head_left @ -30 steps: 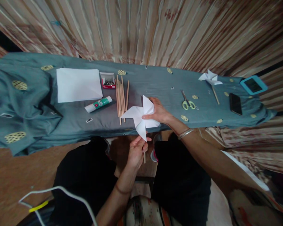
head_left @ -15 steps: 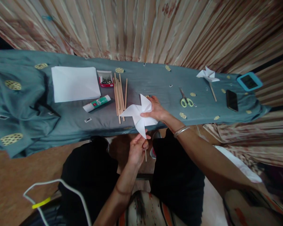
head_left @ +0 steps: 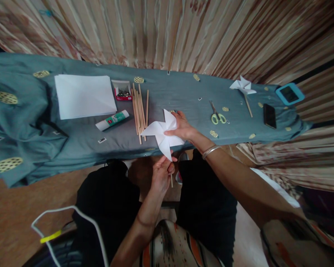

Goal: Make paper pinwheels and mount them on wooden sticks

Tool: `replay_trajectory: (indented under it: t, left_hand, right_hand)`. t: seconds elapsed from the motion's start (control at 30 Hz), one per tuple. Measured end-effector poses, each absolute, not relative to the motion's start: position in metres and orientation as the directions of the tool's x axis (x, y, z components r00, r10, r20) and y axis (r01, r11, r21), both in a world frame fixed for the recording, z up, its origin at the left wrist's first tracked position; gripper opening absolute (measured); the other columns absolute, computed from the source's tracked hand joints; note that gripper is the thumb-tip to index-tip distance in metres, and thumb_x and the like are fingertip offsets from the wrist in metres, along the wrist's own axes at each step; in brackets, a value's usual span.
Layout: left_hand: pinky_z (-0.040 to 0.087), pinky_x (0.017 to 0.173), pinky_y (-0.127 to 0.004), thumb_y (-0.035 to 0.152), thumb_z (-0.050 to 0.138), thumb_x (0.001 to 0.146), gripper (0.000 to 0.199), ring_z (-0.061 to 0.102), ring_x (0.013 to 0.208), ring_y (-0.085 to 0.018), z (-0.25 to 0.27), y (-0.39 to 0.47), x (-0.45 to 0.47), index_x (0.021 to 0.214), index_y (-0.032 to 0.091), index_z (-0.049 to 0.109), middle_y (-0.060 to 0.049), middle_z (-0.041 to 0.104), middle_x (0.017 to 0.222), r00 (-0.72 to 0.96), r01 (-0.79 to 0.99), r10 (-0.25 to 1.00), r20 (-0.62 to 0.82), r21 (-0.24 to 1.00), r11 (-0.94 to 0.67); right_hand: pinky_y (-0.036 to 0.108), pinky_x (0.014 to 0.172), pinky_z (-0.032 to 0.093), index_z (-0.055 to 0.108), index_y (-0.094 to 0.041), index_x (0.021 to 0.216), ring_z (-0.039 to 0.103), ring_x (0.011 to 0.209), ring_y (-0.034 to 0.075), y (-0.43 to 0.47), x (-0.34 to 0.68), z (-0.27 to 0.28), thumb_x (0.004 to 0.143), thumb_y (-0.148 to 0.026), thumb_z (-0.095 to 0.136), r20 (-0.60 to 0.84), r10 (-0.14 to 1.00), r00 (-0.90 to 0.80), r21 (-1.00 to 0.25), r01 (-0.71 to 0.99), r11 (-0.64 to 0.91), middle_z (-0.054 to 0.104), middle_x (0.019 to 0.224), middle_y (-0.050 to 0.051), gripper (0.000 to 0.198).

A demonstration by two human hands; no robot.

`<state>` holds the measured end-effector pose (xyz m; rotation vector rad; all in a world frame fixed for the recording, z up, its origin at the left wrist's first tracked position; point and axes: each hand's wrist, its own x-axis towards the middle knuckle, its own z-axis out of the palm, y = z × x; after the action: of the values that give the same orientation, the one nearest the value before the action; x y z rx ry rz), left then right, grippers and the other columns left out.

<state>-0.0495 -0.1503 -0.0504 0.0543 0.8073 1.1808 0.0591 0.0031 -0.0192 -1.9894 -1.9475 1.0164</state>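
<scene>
A white paper pinwheel (head_left: 160,134) is held over the front edge of the covered table, its blades facing up. My right hand (head_left: 180,126) pinches it at the right side, thumb on top near the centre. Below it, my left hand (head_left: 161,171) is closed round a thin wooden stick (head_left: 172,181), whose lower end pokes out under the fingers. One blade tip reaches down to the left fingertips. The stick's upper part is hidden behind the paper. Left of the pinwheel lies a bundle of wooden sticks (head_left: 139,113).
A paper stack (head_left: 85,96), a small box of metal pins (head_left: 123,91) and a glue stick (head_left: 113,120) lie on the left. Scissors (head_left: 217,115), another pinwheel on a stick (head_left: 243,87), a phone (head_left: 269,115) and a blue-framed device (head_left: 290,94) are on the right.
The whole view has shifted slightly, with the table's things a little further left and up. Both hands keep nearly the same grip on the pinwheel and its stick.
</scene>
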Motion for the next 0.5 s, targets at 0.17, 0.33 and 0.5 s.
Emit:
replay_trajectory:
  t: [0.17, 0.33, 0.5]
  left_hand:
    - [0.017, 0.044, -0.018, 0.032, 0.087, 0.053, 0.040, 0.034, 0.044, -0.001, -0.051, -0.150, -0.049, 0.085, 0.013, 0.073, -0.001, 0.065, 0.067, 0.135, -0.811, 0.838, -0.529, 0.426, 0.400]
    - [0.017, 0.043, -0.018, 0.032, 0.088, 0.054, 0.039, 0.034, 0.044, -0.001, -0.050, -0.149, -0.049, 0.085, 0.013, 0.073, 0.000, 0.065, 0.067, 0.144, -0.816, 0.837, -0.529, 0.415, 0.403]
    - [0.017, 0.044, -0.018, 0.031, 0.087, 0.055, 0.040, 0.034, 0.044, -0.001, -0.050, -0.150, -0.050, 0.088, 0.013, 0.073, -0.001, 0.065, 0.068, 0.154, -0.819, 0.839, -0.523, 0.407, 0.404]
  right_hand:
    - [0.041, 0.122, 0.015, 0.028, -0.014, 0.150, 0.010, 0.151, 0.029, 0.001, 0.054, -0.012, 0.057, -0.033, 0.083, -0.388, 0.919, -0.066, -0.506, 0.849, -0.153, 0.009, 0.162, 0.016, 0.110]
    - [0.042, 0.123, 0.015, 0.027, -0.015, 0.151, 0.009, 0.151, 0.028, 0.000, 0.050, -0.005, 0.059, -0.032, 0.082, -0.405, 0.913, -0.057, -0.487, 0.858, -0.162, 0.009, 0.162, 0.015, 0.109]
    - [0.041, 0.123, 0.014, 0.025, -0.013, 0.152, 0.006, 0.152, 0.028, 0.001, 0.049, -0.006, 0.061, -0.032, 0.082, -0.416, 0.909, -0.042, -0.449, 0.879, -0.164, 0.009, 0.162, 0.016, 0.109]
